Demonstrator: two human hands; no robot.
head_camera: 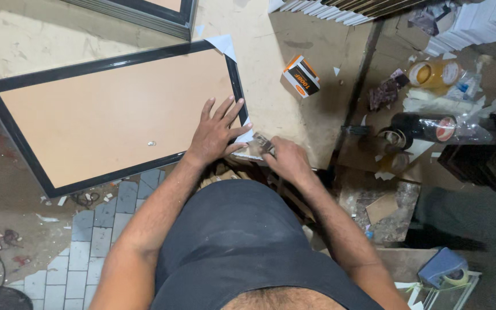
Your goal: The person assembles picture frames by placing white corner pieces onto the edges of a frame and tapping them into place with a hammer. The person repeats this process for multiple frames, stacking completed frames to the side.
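Far left, the floor is grubby w/ paper scraps and grey paving blocks laid in rows. Above that, the picture frame lies face down on the pale worktable, backing up: flat tan fibreboard panel w/ a glossy black moulding round it and a small metal fixing near the middle. It looks stiff and fairly light, prob. awkward for its span rather than its weight; the black edge looks slick and easily scuffed, and if there's glass underneath it'd be fragile, so best held by two opposite moulding edges, not by the thin backing. A white card corner protector sits on the upper right corner. The left hand lies flat, fingers spread wide, palm pressing on the backing at the lower right corner — open, not gripping anything. Just right of it, the right hand is closed round a small shiny tool at that same corner, touching a second white corner piece; can't tell exactly what kind of tool. Further right, an orange-and-black box rests on the table, then clutter: tape rolls, yellowish roll, plastic wrap, and a blue tape dispenser low down
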